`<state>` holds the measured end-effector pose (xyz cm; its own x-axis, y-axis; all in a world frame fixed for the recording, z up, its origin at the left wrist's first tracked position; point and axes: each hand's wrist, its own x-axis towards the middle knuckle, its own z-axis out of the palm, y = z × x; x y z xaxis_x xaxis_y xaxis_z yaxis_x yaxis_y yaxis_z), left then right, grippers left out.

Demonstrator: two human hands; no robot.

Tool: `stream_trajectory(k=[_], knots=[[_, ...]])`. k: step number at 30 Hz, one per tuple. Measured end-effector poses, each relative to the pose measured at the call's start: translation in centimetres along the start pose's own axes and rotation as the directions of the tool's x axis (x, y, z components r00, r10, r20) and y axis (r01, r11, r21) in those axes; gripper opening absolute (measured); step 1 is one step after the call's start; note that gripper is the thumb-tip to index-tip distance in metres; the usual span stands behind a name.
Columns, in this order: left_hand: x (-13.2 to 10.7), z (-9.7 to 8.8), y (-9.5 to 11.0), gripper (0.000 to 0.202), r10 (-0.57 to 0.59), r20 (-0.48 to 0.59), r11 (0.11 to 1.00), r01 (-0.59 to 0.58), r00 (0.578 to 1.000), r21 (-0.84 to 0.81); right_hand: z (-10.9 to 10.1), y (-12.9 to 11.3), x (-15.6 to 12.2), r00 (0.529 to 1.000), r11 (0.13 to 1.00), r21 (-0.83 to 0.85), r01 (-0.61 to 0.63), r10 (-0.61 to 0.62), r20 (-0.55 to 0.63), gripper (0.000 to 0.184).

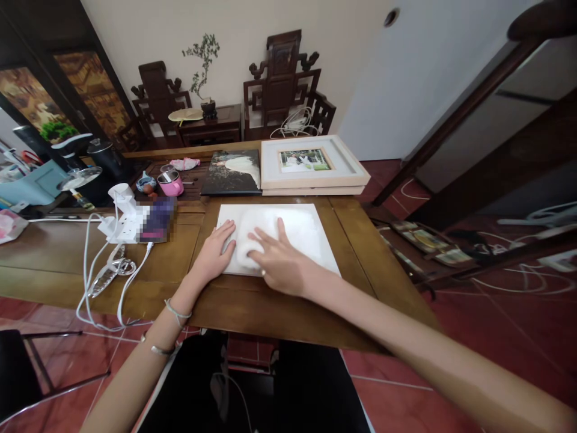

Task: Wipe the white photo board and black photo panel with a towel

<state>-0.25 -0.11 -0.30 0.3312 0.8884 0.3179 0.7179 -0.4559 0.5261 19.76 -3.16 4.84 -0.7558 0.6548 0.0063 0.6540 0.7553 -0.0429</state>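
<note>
A white rectangular panel [328, 248] lies flat on the wooden table in front of me. On its left half rests a soft, bunched white cloth [247, 240]. My right hand [282, 261] presses down on this cloth, its fingers over it and partly spread, the thumb side curled against its near edge. The hand hides part of the cloth. At the panel's left edge my left hand [217, 249] lies flat with fingers stretched out, holding nothing. Its fingertips touch the panel's border.
Behind the panel lie a dark photo panel [232, 171] and a light-framed photo [315, 162] stacked on another frame. Left are a pink cup [170, 183], a white power strip [128, 222] with cables, and a clear hair claw [110, 270]. The table's right edge [396, 270] is close.
</note>
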Motion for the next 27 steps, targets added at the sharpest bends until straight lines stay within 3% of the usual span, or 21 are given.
stream_trajectory(k=[4, 8, 11, 16, 20, 23, 27], knots=[[0.0, 0.0, -0.1, 0.043, -0.002, 0.001, 1.0, 0.002, 1.0, 0.0, -0.6, -3.1, -3.6, 0.992, 0.99, 0.106, 0.094, -0.102, 0.074, 0.039], [0.0, 0.0, -0.1, 0.043, 0.004, 0.002, 1.0, -0.004, 1.0, -0.005, -0.8, -3.4, -4.3, 0.991, 0.977, 0.187, 0.102, -0.117, 0.071, 0.039], [0.0, 0.1, -0.2, 0.043, 0.005, 0.006, 1.0, -0.005, 1.0, -0.012, -0.4, -1.4, -2.6, 0.998, 0.982, 0.177, 0.06, -0.063, 0.01, 0.041], [0.0, 0.1, -0.2, 0.044, 0.001, -0.006, 1.0, -0.001, 1.0, -0.021, -0.1, 2.8, 2.9, 0.998, 0.998, 0.041, -0.047, 0.049, -0.047, 0.042], [0.0, -0.1, 0.0, 0.046, -0.015, -0.009, 1.0, 0.014, 1.0, -0.023, 0.0, 3.9, 5.5, 0.996, 0.996, -0.053, -0.068, 0.065, -0.055, 0.045], [0.0, -0.1, 0.0, 0.047, -0.025, 0.003, 1.0, 0.025, 1.0, -0.016, 0.5, 2.8, 4.5, 0.998, 0.995, -0.098, -0.029, 0.024, -0.052, 0.045], [0.0, 0.1, -0.2, 0.046, -0.018, 0.028, 1.0, 0.018, 0.999, 0.006, 1.0, -0.4, 0.4, 0.995, 0.995, -0.054, 0.085, -0.087, -0.044, 0.04]])
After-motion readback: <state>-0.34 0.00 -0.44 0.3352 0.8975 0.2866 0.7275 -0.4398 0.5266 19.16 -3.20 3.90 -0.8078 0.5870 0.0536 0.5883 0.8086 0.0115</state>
